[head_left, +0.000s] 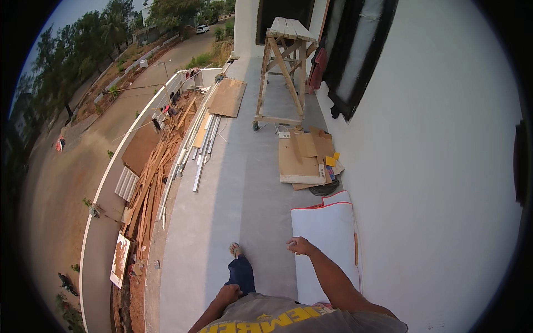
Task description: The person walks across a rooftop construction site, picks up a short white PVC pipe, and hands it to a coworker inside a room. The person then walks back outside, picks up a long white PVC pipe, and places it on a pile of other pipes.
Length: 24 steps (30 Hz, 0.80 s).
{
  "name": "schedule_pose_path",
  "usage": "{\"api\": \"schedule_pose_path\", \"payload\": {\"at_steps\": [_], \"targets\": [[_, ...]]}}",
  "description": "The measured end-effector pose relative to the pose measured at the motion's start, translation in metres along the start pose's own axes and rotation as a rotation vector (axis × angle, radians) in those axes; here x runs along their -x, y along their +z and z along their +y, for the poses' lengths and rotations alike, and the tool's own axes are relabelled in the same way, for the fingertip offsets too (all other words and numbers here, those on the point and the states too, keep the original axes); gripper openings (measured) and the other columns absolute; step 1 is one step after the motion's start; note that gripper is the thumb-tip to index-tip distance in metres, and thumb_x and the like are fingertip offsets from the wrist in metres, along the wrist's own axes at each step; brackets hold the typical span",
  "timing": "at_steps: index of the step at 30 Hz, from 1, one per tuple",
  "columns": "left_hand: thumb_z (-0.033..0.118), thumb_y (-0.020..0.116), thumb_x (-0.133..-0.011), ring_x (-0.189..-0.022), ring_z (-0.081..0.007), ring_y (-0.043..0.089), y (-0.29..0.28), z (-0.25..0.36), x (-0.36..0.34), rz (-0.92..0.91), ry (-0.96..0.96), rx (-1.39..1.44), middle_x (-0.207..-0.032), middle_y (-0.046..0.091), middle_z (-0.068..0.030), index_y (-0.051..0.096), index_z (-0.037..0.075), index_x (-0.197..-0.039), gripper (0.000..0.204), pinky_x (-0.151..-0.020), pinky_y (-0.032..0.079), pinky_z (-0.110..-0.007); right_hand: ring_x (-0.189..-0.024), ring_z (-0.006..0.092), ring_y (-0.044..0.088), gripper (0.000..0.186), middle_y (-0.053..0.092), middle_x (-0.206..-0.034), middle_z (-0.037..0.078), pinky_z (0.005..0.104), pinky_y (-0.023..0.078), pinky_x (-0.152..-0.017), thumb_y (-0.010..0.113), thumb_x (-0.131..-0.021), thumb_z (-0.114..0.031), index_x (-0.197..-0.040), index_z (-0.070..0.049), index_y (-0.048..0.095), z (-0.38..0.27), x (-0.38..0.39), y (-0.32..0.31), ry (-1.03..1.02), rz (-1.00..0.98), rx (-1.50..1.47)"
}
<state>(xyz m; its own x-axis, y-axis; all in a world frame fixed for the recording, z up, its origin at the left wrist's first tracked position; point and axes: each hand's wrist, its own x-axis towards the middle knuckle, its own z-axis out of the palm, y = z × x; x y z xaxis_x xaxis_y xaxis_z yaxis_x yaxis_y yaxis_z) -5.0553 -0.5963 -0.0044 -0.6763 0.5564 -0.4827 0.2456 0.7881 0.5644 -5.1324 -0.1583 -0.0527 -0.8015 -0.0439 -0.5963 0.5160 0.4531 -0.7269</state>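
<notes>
My right hand [300, 246] hangs in the air over the edge of a white sheet [322, 227] with red trim, which lies along the wall. Its fingers are loosely bent and a little apart, and nothing shows in them. At my hip, close to my dark trouser leg [242, 272], is my left hand [227, 293]. Its fingers are mostly hidden, so I cannot make out whether it holds anything. One foot in a sandal [236, 251] is forward on the grey floor [266, 222].
Flattened cardboard [302, 158] lies by the white wall [400, 183], with a wooden trestle [286, 72] beyond it. Metal bars [205, 150] and a plywood board [227, 97] lie at the left. Timber planks [152, 183] fill the strip beside a low wall [102, 205].
</notes>
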Motion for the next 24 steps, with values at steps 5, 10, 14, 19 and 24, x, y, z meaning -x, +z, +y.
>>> {"api": "schedule_pose_path", "payload": {"at_steps": [5, 10, 14, 19, 24], "targets": [[0.027, 0.066, -0.092, -0.091, -0.0457, 0.068, -0.124, -0.007, -0.123, 0.06, 0.023, 0.092, -0.093, 0.071, -0.0261, 0.069, 0.001, -0.088, 0.027, -0.081, 0.053, -0.053, -0.11, 0.0303, 0.067, 0.06, 0.072, -0.114, 0.016, 0.0433, 0.053, -0.094, 0.077, -0.087, -0.039, -0.136, -0.008, 0.061, -0.087, -0.053, 0.005, -0.163, -0.391, 0.419], [0.025, 0.064, -0.094, -0.094, -0.0454, 0.068, -0.222, -0.024, -0.193, -0.164, 0.05, 0.147, -0.095, 0.071, -0.0268, 0.07, -0.001, -0.091, 0.027, -0.083, 0.052, -0.052, -0.107, 0.0331, 0.065, 0.036, 0.071, -0.104, 0.016, 0.0451, 0.051, -0.089, 0.075, -0.087, -0.036, -0.103, -0.005, 0.07, -0.14, -0.083, 0.024, -0.188, -0.335, 0.541], [0.024, 0.063, -0.094, -0.098, -0.0432, 0.068, -0.283, -0.03, -0.252, -0.173, -0.008, 0.22, -0.099, 0.071, -0.027, 0.073, -0.001, -0.095, 0.026, -0.087, 0.052, -0.05, -0.089, 0.0379, 0.065, 0.028, 0.068, -0.09, 0.018, 0.048, 0.049, -0.078, 0.069, -0.092, -0.03, -0.089, -0.002, 0.063, -0.2, -0.145, -0.022, -0.307, -0.027, 0.471], [0.025, 0.06, -0.095, -0.101, -0.042, 0.069, -0.321, -0.072, -0.357, -0.204, -0.237, 0.402, -0.101, 0.072, -0.0265, 0.075, 0.0, -0.102, 0.03, -0.091, 0.053, -0.048, -0.087, 0.0414, 0.065, 0.029, 0.067, -0.089, 0.021, 0.049, 0.048, -0.077, 0.06, -0.098, -0.029, -0.092, -0.001, 0.061, -0.251, -0.247, -0.08, -0.123, -0.159, 0.32], [0.026, 0.058, -0.097, -0.099, -0.0435, 0.068, -0.364, -0.109, -0.463, -0.067, -0.269, 0.382, -0.1, 0.072, -0.0272, 0.073, -0.002, -0.099, 0.032, -0.087, 0.052, -0.05, -0.091, 0.0431, 0.064, 0.032, 0.066, -0.09, 0.024, 0.0506, 0.048, -0.079, 0.057, -0.099, -0.031, -0.09, 0.0, 0.058, -0.344, -0.406, -0.17, -0.183, -0.244, 0.441]]}}
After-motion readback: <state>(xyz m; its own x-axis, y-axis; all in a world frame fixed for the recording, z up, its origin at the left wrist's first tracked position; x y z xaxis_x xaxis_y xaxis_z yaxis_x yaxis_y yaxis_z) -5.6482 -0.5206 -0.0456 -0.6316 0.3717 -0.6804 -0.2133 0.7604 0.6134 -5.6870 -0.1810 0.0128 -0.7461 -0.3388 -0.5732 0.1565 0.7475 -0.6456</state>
